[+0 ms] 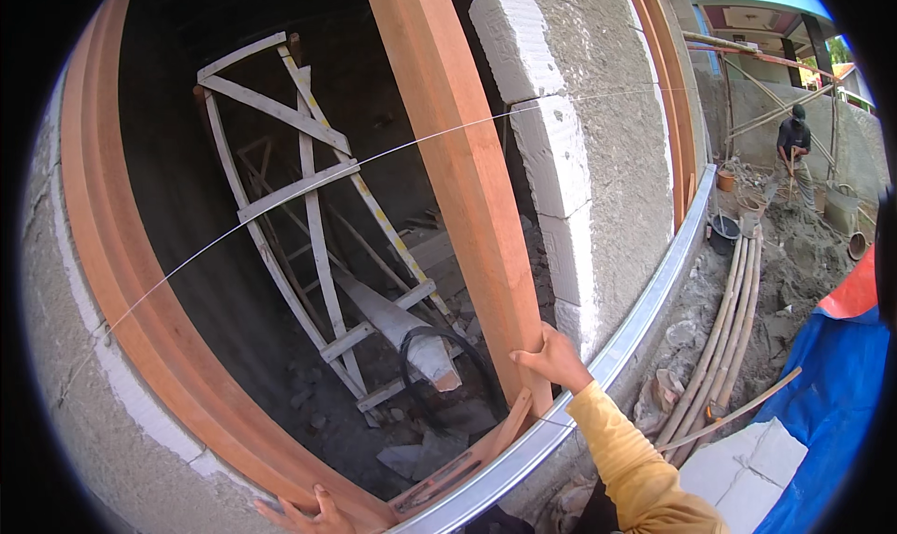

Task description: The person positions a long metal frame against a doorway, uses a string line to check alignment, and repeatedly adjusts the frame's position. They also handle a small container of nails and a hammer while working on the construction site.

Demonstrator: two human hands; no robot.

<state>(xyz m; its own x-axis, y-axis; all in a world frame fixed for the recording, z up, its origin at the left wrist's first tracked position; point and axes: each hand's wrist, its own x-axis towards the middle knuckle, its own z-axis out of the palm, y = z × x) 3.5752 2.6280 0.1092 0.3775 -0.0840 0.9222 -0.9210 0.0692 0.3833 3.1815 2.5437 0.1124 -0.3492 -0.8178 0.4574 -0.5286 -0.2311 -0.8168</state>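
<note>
A reddish-brown wooden door frame (154,282) stands in a wall opening, one upright at the left and one post nearer the middle. My right hand (553,358), at the end of a yellow sleeve, is closed round the lower part of the middle post (467,188). Low on the left upright lies my left hand (313,513), its fingers spread on the wood, only partly in view. A short slanted wooden brace (509,429) meets the post's foot. A thin white string (402,148) runs taut across both uprights.
Along the wall's foot runs a silver metal channel (645,319). Inside stands a wooden trestle (313,188) above rubble. White blocks (551,156) edge the rendered wall. Outside lie bamboo poles (733,319), a blue tarp (822,384) and a broken white slab (747,469). A person (794,151) stands near sand.
</note>
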